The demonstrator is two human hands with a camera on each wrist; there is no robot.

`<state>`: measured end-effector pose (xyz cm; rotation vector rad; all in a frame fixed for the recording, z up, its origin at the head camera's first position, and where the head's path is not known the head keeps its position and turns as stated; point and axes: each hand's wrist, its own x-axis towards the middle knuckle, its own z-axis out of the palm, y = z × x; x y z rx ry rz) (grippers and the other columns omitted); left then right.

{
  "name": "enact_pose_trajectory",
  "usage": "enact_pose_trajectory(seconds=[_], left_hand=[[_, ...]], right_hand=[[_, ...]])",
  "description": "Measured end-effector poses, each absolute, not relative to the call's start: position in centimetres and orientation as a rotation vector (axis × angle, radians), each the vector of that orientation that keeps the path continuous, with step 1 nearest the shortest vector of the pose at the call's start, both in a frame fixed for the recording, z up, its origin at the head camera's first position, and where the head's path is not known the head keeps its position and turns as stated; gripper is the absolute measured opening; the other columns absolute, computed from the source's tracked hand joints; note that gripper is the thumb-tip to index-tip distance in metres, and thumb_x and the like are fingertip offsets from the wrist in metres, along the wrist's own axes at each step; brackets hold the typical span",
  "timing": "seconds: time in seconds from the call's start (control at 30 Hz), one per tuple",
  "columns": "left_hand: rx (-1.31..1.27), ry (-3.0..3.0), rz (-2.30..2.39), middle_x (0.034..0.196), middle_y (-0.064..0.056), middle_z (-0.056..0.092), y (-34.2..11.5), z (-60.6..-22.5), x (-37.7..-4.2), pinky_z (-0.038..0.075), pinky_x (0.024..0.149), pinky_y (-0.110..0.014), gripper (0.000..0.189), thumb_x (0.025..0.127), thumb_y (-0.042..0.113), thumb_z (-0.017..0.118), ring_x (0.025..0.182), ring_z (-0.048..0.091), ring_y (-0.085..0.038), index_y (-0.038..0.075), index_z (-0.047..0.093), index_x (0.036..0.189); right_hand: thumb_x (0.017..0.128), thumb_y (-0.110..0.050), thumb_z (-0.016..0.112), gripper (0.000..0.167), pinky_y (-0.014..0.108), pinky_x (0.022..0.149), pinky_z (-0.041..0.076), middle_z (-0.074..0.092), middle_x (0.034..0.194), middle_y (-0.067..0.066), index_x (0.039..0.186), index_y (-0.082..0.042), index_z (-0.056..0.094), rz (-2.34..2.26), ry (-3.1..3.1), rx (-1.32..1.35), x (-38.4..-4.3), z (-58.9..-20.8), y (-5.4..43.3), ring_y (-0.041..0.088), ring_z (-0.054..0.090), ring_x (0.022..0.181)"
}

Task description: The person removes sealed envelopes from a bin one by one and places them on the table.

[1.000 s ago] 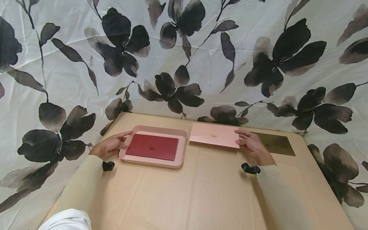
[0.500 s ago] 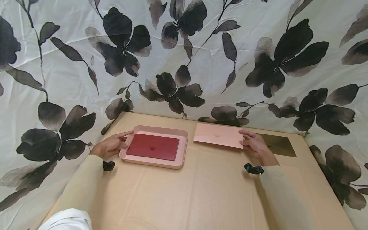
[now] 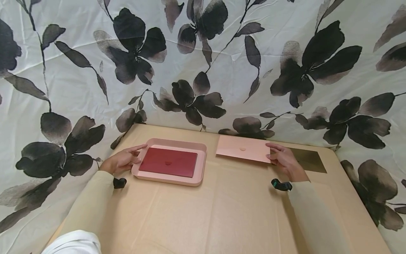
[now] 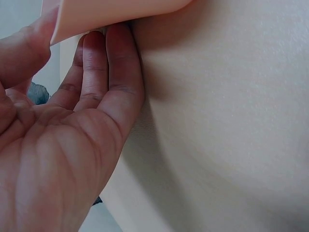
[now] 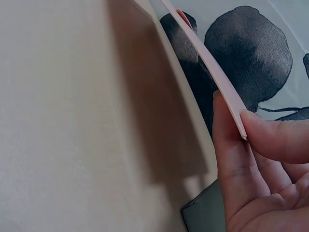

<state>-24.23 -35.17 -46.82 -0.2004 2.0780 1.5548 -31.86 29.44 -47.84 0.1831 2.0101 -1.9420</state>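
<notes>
My left hand point(image 3: 122, 161) holds the left rim of a pink rectangular tray point(image 3: 200, 160); the left wrist view shows the thumb on the rim and the fingers tucked beneath. Inside the tray lies a dark red envelope point(image 3: 168, 163) with a round seal mark. To the tray's right, my right hand point(image 3: 283, 159) pinches a pale pink envelope point(image 3: 242, 149) by its right end, thumb on one face and fingers on the other. Seen edge-on from the right wrist, this envelope point(image 5: 217, 72) bows slightly and is raised above the table, casting a shadow.
An olive-gold envelope point(image 3: 312, 161) lies flat at the table's back right, partly hidden behind my right hand. The tan-covered table point(image 3: 209, 218) ends at a floral cloth point(image 3: 203, 63) hanging behind it. A dark band sits on each wrist.
My right hand has shifted a little to the right with the pale pink envelope, covering more of the olive-gold one. The left hand and the tray have stayed in place.
</notes>
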Motion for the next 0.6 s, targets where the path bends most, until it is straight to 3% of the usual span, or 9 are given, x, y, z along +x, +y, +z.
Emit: enact_pose_trajectory(seconds=[0.23,0.6], left_hand=[[-0.2,2.093,1.553,0.173,-0.026,0.01,-35.29,-47.0,-24.27,0.057,0.104,-0.036,0.078,0.104,0.002,0.05,0.146,0.045,-0.037,0.029,0.015,0.168],[-0.204,2.103,1.544,0.173,-0.026,0.01,-35.31,-47.17,-24.3,0.057,0.102,-0.034,0.077,0.104,0.003,0.05,0.147,0.044,-0.038,0.028,0.015,0.168]], right_hand=[[0.098,0.007,0.062,0.067,0.016,0.081,0.057,0.012,0.175,0.015,0.16,-0.01,0.042,-1.93,2.012,0.223,-32.01,-47.73,29.62,-0.001,0.061,0.102],[0.098,0.008,0.061,0.068,0.017,0.082,0.058,0.009,0.176,0.015,0.161,-0.009,0.039,-1.928,2.012,0.223,-32.29,-47.89,30.01,-0.001,0.06,0.104]])
